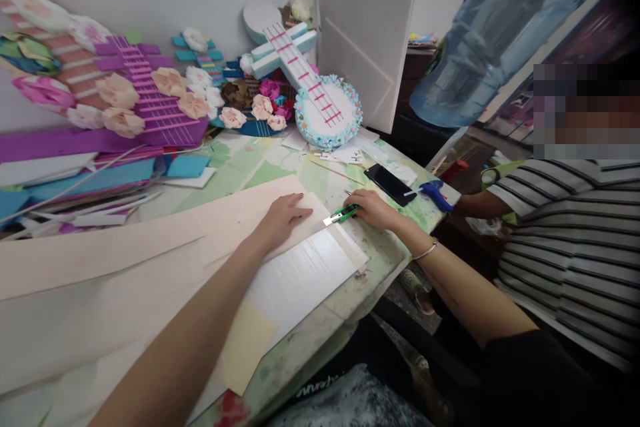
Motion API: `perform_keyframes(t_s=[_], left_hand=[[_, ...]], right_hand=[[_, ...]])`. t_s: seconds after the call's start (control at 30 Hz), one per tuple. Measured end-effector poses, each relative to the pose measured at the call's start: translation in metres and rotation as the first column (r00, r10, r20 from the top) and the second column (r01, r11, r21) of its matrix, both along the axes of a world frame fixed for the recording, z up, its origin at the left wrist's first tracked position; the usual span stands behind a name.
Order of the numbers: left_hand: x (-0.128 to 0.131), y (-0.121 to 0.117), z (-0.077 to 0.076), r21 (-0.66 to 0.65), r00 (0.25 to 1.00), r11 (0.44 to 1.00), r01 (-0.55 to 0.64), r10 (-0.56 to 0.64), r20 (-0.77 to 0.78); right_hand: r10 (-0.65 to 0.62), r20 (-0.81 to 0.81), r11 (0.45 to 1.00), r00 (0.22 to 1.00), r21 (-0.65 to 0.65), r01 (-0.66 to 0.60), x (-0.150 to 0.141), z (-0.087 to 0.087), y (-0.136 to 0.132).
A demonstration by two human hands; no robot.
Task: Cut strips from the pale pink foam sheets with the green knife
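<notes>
The green utility knife point(345, 213) is located near the right-hand end of the peach sheet point(150, 247), its blade pointing left over that end. Whether the blade touches the paper cannot be determined. The right hand point(371, 207) has its fingers closed around the knife handle, apparently to keep the blade low and controlled. The left hand point(283, 219) lies palm down on the sheet, fingers extended, gripping nothing; its placement appears intended to pin the paper, with the fingertips pointing towards the blade side. Clearance between those fingertips and the blade is small and, in this inspector's judgement, the main hazard.

A white board point(305, 277) lies partly beneath the sheet, its exposed part facing the wearer; it presumably serves as backing. A yellow piece of paper point(249, 343) rests across it.

The near edge of the table point(380, 290) runs diagonally past the board, and the right forearm extends over it. Room beyond the right hand is limited by a black phone point(390, 185) and a blue tool point(437, 195) held by a co-worker point(560, 247) at the table's right corner. Decorated model guitars point(325, 103) bound the far side, against the wall. A strip of patterned tabletop separates them from the sheet.
</notes>
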State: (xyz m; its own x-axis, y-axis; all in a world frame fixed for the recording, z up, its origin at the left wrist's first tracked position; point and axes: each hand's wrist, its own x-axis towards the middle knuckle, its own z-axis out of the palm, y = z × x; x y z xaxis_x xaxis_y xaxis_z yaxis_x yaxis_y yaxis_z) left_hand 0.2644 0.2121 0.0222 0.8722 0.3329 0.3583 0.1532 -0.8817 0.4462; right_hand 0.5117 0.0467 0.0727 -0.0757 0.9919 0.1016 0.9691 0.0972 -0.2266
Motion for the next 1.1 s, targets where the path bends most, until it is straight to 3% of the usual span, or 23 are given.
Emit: perform_keyframes(t_s=[0.37, 1.1], left_hand=[[-0.003, 0.000, 0.008, 0.028, 0.998, 0.997, 0.068, -0.068, -0.010], [-0.006, 0.003, 0.004, 0.080, 0.992, 0.992, 0.099, -0.092, -0.089]], right_hand=[[-0.003, 0.034, 1.000, 0.999, 0.008, 0.003, -0.004, -0.002, 0.003], [0.017, 0.123, 0.999, 0.992, 0.026, -0.020, -0.007, 0.000, -0.014]])
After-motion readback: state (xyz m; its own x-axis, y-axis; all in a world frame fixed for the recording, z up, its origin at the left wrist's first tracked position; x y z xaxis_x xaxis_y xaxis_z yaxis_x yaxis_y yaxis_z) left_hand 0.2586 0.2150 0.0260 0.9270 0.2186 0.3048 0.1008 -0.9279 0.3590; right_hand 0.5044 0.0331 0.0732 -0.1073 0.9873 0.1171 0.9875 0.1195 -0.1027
